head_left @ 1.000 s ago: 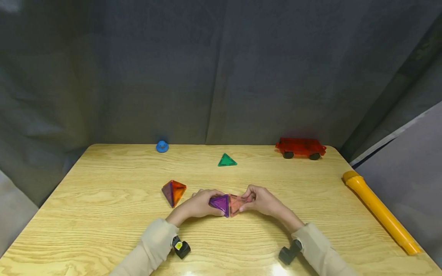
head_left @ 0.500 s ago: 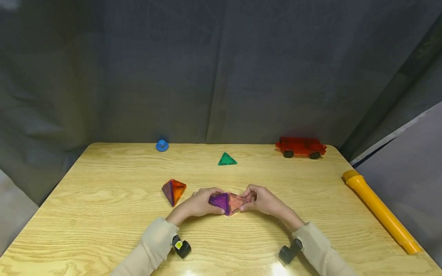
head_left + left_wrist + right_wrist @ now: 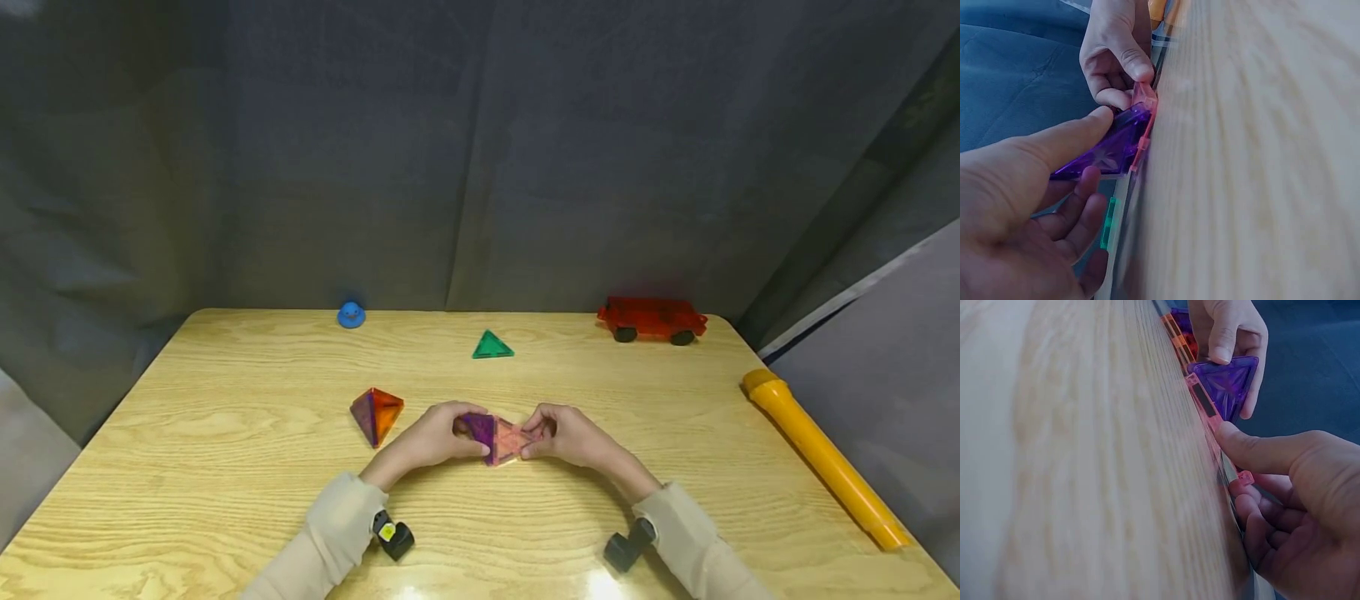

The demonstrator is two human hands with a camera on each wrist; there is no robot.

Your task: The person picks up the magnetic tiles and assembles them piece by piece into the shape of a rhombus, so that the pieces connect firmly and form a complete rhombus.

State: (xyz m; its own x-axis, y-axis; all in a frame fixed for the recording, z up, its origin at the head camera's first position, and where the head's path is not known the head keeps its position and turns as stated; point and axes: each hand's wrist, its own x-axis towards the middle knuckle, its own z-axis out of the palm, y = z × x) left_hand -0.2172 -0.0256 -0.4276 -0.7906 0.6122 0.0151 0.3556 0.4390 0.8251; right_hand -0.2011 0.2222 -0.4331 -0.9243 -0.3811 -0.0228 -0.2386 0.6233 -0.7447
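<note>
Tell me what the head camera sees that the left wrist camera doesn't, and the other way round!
Only the head view: the blue toy, the red car and the orange-purple piece.
Only the left wrist view: a clear starry pattern inside the purple tile.
Both: the left hand pinching that tile, the right hand pinching the pink tile, the green tile, the table.

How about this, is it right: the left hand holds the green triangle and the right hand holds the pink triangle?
Not green: the left hand holds the purple triangle, as the head view shows. The right hand does hold the pink triangle.
</note>
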